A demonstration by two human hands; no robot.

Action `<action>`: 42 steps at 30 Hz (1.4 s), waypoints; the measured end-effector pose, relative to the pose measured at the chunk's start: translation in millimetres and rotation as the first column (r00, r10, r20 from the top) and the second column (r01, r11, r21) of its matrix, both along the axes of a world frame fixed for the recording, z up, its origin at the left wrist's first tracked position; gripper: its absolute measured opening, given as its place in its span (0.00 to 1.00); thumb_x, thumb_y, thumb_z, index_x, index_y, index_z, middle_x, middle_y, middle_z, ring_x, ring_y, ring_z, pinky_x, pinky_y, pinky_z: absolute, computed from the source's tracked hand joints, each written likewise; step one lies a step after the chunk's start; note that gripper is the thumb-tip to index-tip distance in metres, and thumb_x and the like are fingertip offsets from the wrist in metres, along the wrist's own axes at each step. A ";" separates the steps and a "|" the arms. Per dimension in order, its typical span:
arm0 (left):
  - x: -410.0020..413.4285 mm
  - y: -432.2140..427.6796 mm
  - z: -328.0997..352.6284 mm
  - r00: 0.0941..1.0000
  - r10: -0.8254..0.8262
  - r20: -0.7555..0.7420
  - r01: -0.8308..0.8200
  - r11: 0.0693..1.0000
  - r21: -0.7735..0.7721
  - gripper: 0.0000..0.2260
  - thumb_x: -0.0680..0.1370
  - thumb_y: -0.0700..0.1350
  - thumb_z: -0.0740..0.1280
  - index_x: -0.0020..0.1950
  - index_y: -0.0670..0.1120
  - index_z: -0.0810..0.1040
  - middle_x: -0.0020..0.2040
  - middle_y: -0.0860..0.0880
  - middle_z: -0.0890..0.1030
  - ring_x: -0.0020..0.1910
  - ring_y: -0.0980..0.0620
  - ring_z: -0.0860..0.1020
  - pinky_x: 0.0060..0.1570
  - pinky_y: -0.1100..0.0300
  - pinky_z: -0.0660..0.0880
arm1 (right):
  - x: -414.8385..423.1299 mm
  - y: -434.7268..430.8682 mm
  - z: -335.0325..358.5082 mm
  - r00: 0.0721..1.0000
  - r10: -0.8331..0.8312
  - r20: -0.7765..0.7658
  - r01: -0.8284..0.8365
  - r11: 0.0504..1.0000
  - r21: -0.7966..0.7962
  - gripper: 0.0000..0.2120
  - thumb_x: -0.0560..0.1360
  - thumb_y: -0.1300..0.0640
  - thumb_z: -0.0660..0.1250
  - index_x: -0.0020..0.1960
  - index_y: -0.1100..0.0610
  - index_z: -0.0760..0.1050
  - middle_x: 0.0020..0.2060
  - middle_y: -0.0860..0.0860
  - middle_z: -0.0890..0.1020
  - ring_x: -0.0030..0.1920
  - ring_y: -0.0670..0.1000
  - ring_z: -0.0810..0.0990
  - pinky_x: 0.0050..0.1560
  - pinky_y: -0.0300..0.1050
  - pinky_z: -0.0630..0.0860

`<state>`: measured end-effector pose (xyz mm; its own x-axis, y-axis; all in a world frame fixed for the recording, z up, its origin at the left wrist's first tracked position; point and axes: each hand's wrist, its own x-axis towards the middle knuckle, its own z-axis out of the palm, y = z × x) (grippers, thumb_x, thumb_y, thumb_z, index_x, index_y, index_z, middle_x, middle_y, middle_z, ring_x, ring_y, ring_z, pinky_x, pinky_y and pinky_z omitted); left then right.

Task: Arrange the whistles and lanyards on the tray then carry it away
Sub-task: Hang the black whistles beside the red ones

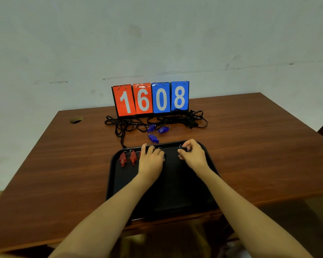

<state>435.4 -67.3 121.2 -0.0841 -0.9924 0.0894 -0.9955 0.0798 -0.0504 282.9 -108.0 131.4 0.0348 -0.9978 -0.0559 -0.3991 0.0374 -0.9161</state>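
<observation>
The fingers of our right hand pinch a likely light, rigid black plastic whistle by its body; whether our left hand grips anything we cannot tell.

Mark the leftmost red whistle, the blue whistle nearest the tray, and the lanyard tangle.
Leftmost red whistle [123, 159], head view, middle of its body.
Blue whistle nearest the tray [153, 138], head view, middle of its body.
Lanyard tangle [125, 125], head view, bunched cords left of centre.
</observation>
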 end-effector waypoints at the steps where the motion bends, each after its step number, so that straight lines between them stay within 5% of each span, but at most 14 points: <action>1: 0.5 -1.3 0.0 1.000 0.008 -0.001 -0.008 1.000 0.010 0.16 0.82 0.48 0.55 0.68 0.47 0.70 0.68 0.49 0.73 0.70 0.47 0.65 0.74 0.45 0.45 | 0.2 -1.4 -1.1 1.000 0.002 0.003 -0.002 1.000 0.016 0.06 0.74 0.63 0.68 0.48 0.57 0.71 0.39 0.49 0.76 0.42 0.53 0.83 0.49 0.50 0.81; 6: 0.9 -5.6 1.5 1.000 0.025 0.004 -0.025 0.999 0.027 0.15 0.82 0.47 0.56 0.67 0.46 0.71 0.67 0.48 0.74 0.70 0.46 0.65 0.74 0.45 0.46 | 2.2 -5.4 -8.2 0.998 0.056 -0.011 -0.056 0.997 0.055 0.07 0.75 0.61 0.66 0.51 0.53 0.72 0.55 0.54 0.74 0.47 0.51 0.82 0.55 0.51 0.79; 13: 1.7 -8.3 4.7 0.999 0.029 0.033 -0.031 0.998 0.053 0.16 0.82 0.48 0.56 0.67 0.46 0.71 0.66 0.47 0.74 0.70 0.45 0.66 0.74 0.44 0.48 | 4.6 -3.6 -13.4 0.982 0.159 -0.097 -0.163 0.986 -0.027 0.09 0.73 0.61 0.70 0.53 0.54 0.75 0.45 0.48 0.76 0.45 0.45 0.74 0.47 0.34 0.69; 30: 6.7 -7.6 3.2 0.999 0.012 0.044 -0.014 0.999 0.043 0.16 0.82 0.47 0.56 0.68 0.44 0.70 0.67 0.46 0.73 0.69 0.45 0.66 0.75 0.44 0.45 | 25.9 -12.8 -26.2 0.957 0.167 -0.237 -0.162 0.986 0.040 0.14 0.72 0.59 0.71 0.57 0.55 0.74 0.46 0.48 0.76 0.55 0.51 0.74 0.53 0.44 0.72; 42: 12.1 -5.3 4.1 1.000 -0.024 0.016 0.023 0.999 0.036 0.17 0.81 0.45 0.57 0.70 0.45 0.67 0.69 0.46 0.70 0.71 0.45 0.64 0.74 0.43 0.46 | 27.1 -12.3 -25.7 0.934 0.174 -0.313 -0.178 0.984 0.017 0.17 0.74 0.59 0.68 0.62 0.54 0.72 0.48 0.47 0.75 0.58 0.51 0.73 0.51 0.41 0.70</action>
